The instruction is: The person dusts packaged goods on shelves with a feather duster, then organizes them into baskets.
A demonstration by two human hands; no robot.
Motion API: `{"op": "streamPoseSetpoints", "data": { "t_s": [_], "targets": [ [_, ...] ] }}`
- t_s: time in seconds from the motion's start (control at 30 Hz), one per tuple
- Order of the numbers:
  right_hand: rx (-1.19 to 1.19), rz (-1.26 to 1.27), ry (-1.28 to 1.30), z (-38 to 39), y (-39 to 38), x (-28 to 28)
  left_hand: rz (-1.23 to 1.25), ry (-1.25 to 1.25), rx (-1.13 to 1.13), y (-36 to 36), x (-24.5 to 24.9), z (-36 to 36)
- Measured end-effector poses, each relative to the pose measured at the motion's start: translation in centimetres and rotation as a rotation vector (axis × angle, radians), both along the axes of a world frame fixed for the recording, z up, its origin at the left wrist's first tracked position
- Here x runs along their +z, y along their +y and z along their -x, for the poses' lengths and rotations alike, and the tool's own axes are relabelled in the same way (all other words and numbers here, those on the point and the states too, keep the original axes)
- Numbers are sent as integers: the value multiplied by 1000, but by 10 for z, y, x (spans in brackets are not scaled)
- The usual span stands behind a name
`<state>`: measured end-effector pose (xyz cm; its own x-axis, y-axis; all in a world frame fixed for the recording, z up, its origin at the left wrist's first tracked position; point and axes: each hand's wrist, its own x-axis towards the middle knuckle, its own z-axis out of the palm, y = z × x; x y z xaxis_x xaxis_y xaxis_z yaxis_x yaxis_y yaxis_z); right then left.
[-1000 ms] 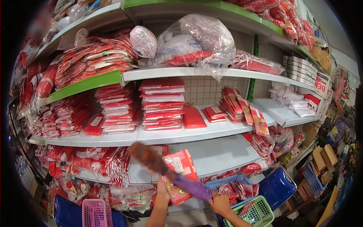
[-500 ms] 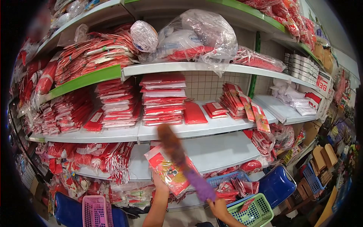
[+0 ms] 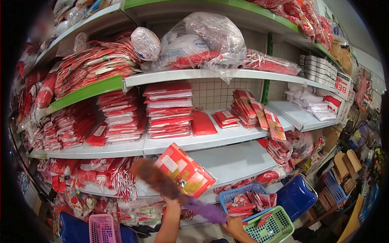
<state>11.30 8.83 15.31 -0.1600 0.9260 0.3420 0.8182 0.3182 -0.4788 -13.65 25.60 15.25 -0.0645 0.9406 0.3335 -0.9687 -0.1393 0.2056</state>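
My left hand (image 3: pixel 172 203), partly covered by the duster, grips a flat plastic-wrapped red packet (image 3: pixel 194 172) with a gold design and a white label. A fluffy feather duster (image 3: pixel 208 210), brown at the far end and purple nearer me, crosses in front of the packet's lower edge, blurred by motion. At its purple end my right hand (image 3: pixel 234 227) is closed around it. Both hands are in front of the lower shelf (image 3: pixel 231 162). Above them, tall stacks of wrapped red and white packets (image 3: pixel 168 115) stand on the middle shelf (image 3: pixel 182 142).
Below right are a blue basket (image 3: pixel 225 198) holding red packets and a green basket (image 3: pixel 279 235). A pink basket (image 3: pixel 101 229) stands lower left. Clear plastic bags (image 3: pixel 214 36) and a heap of red packets (image 3: pixel 97 60) fill the upper shelf. A dark blue bin (image 3: pixel 298 196) leans at right.
The duster has swung left and down, its brown end now lower across my left hand. The packet has tilted and turned, showing its label. The view has shifted slightly.
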Motion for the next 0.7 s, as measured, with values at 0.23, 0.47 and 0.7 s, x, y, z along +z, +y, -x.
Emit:
{"op": "streamPoseSetpoints", "data": {
  "t_s": [0.23, 0.47, 0.7],
  "targets": [
    [-3, -57, -2, -8, -3, 11, -302, -116, -170, 1, 5, -13],
    [-349, 60, 504, -28, 25, -6, 172, 93, 5, -51, 78, -33],
    [131, 801, 1604, -16, 12, 48, 124, 169, -226, -77, 121, -55]
  ]
}}
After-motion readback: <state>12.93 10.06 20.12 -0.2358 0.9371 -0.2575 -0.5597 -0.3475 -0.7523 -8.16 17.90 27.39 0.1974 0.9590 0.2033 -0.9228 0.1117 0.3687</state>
